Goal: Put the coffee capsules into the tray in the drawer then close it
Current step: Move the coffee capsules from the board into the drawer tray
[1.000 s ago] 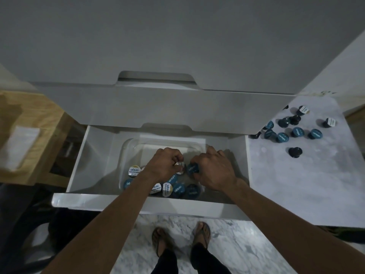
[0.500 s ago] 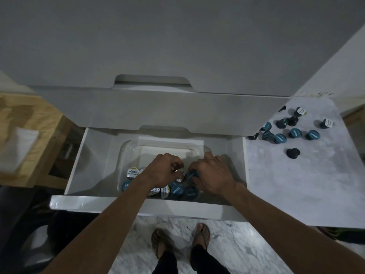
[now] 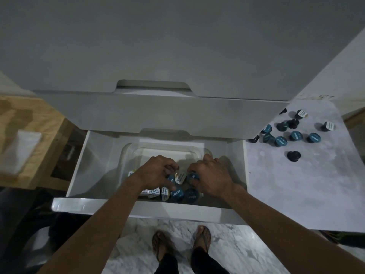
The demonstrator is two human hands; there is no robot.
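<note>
The white drawer (image 3: 94,204) stands pulled out, with a clear plastic tray (image 3: 126,153) inside it. Several teal and white-lidded coffee capsules (image 3: 177,193) lie along the tray's near side. Both my hands reach into the tray above them. My left hand (image 3: 158,172) has its fingers curled round a white-lidded capsule (image 3: 180,177). My right hand (image 3: 210,175) pinches a teal capsule (image 3: 192,177) between thumb and fingers. The two hands almost touch. Several more capsules (image 3: 295,135) are scattered on the marble counter (image 3: 296,184) to the right.
A closed grey drawer front (image 3: 158,113) overhangs the back of the open drawer. A wooden table (image 3: 25,125) with a white sheet stands at the left. My feet in sandals (image 3: 164,246) are on the marble floor below the drawer's front.
Both hands have sunk a little lower toward the capsules in the tray, still holding theirs. The drawer and the capsules on the counter have not moved.
</note>
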